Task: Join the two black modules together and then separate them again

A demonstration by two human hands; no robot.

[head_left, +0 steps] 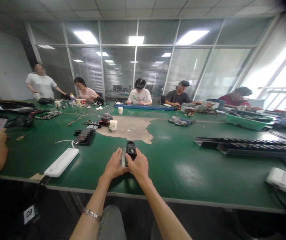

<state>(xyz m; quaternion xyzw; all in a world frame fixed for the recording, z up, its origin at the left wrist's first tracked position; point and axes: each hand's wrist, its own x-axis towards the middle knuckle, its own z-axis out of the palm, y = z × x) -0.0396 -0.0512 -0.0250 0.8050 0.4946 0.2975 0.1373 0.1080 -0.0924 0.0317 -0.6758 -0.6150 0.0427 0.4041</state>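
Near the front edge of the green table, my two hands meet around a small black boxy part with recesses in its upper face (pixel 131 149). My right hand (pixel 140 164) is closed on the black part, with its thumb across the lower end. On the other side, my left hand (pixel 113 166) has its fingers wrapped round a pale, greyish piece (pixel 123 160), its kind unclear. The two pieces are side by side, and I cannot tell whether they are joined. My fingers hide their lower parts.
A white power strip (pixel 61 162) lies to the left, beside a black device (pixel 86 134). Ahead stands a paper cup (pixel 113 125). Black metal rails (pixel 258 146), a green basket (pixel 249 121) and a white box (pixel 285 181) are on the right. Other people sit around the table (pixel 173 173).
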